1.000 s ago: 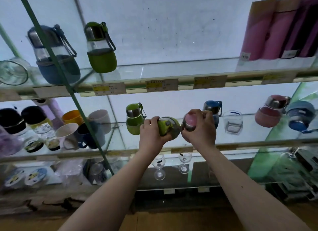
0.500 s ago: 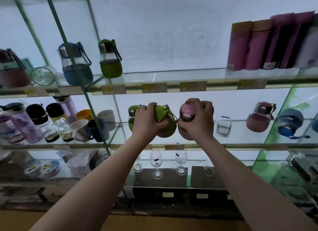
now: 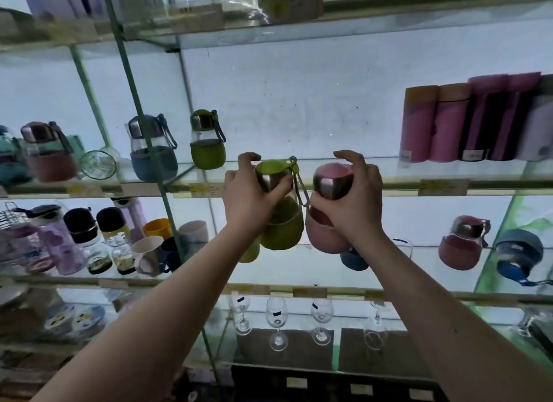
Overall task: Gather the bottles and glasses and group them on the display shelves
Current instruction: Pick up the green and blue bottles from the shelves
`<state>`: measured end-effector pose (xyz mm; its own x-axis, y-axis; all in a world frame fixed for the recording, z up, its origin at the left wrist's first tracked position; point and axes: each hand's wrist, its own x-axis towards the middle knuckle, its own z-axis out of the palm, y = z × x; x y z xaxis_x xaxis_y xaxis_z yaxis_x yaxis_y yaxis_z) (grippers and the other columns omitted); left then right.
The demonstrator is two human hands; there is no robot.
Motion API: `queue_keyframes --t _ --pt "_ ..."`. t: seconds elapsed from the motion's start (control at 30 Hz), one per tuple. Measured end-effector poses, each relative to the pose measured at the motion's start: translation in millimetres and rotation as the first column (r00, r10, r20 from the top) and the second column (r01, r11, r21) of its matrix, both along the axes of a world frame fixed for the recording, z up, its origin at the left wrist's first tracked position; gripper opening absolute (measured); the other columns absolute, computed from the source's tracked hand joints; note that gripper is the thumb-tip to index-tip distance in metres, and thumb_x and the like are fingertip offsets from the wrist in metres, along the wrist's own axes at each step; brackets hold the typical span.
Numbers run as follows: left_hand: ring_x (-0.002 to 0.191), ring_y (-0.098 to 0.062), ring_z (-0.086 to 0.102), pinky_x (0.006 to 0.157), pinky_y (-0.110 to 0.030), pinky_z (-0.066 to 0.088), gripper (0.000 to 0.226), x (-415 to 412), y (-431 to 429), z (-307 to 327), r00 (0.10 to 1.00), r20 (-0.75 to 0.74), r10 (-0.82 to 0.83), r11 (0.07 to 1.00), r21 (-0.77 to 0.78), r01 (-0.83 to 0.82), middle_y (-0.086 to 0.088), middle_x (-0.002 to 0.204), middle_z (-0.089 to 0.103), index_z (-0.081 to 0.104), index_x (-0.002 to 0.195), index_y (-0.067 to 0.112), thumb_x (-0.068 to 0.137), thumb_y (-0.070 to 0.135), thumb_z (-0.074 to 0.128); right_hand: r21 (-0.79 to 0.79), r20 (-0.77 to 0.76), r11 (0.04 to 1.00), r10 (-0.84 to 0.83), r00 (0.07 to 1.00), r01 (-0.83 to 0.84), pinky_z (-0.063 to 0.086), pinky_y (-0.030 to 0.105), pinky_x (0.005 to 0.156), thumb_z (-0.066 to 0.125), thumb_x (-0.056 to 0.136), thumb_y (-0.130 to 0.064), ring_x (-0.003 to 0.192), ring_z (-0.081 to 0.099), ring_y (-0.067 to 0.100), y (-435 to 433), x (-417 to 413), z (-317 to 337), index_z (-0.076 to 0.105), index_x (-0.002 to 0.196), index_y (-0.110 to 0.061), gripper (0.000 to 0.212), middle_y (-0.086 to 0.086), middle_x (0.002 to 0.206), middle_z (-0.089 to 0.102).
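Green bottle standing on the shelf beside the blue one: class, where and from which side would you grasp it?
Probably round its capped neck, from the front. The green bottle stands upright, its neck is slimmer than the sleeved belly, the blue bottle stands at its left, and the strap hangs on its right.

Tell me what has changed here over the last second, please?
Both hands have raised their bottles from the lower shelf up to the front edge of the shelf above: the left hand with the green bottle, the right hand with the pink bottle. Neither grip was let go. The other bottles, cups and wine glasses stayed put.
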<state>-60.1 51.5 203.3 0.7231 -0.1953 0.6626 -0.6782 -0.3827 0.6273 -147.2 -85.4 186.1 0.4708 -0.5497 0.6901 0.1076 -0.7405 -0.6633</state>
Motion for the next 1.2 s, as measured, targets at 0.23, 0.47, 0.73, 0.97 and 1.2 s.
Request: queue_keyframes --t 0.23,0.47,0.73,0.97,1.2 --pt "0.075 -0.013 0.059 0.074 -0.036 0.050 0.052 40 -8 35 0.979 -0.026 -0.203 0.967 -0.162 0.197 0.007 0.077 0.060 0.042 0.117 0.024 0.079 0.045 0.070 0.003 0.102 1.000 -0.001 0.995 0.001 0.033 0.024 0.076 0.079 0.062 -0.028 0.111 0.046 0.021 -5 35 47 0.049 0.120 -0.029 0.065 0.004 0.113 0.052" --pt "0.077 -0.019 0.061 0.071 -0.027 0.049 0.052 95 -19 72 0.963 -0.023 -0.269 0.935 -0.249 0.255 -0.007 0.083 0.064 0.043 0.112 0.022 0.076 0.041 0.074 -0.032 0.171 0.999 -0.024 0.985 0.030 0.030 0.020 0.071 0.078 0.062 -0.024 0.107 0.048 0.022 -14 88 81 0.054 0.113 -0.026 0.056 0.005 0.110 0.054" --pt "0.085 -0.017 0.065 0.085 -0.043 0.053 0.056 149 -26 81 0.954 -0.122 -0.274 0.933 -0.274 0.233 0.002 0.088 0.068 0.057 0.109 0.018 0.072 0.059 0.066 -0.026 0.181 0.998 -0.048 0.982 0.053 0.030 0.021 0.072 0.077 0.062 -0.024 0.107 0.048 0.023 -21 139 92 0.054 0.113 -0.026 0.056 0.005 0.109 0.054" --pt "0.080 -0.013 0.067 0.077 -0.036 0.055 0.049 183 -26 100 0.955 -0.069 -0.289 0.937 -0.224 0.267 0.004 0.082 0.070 0.065 0.090 0.022 0.064 0.063 0.067 -0.023 0.175 0.997 -0.070 0.982 0.076 0.035 0.025 0.076 0.078 0.063 -0.024 0.108 0.048 0.022 -23 176 97 0.053 0.112 -0.028 0.056 0.003 0.111 0.052" --pt "0.079 -0.008 0.063 0.065 -0.017 0.046 0.055 217 -25 99 0.971 -0.036 -0.237 0.964 -0.128 0.231 0.006 0.087 0.066 0.061 0.106 0.020 0.064 0.051 0.079 -0.030 0.153 0.996 -0.083 0.985 0.088 0.034 0.025 0.076 0.078 0.063 -0.024 0.109 0.047 0.023 -23 202 95 0.053 0.114 -0.027 0.057 0.005 0.112 0.053"
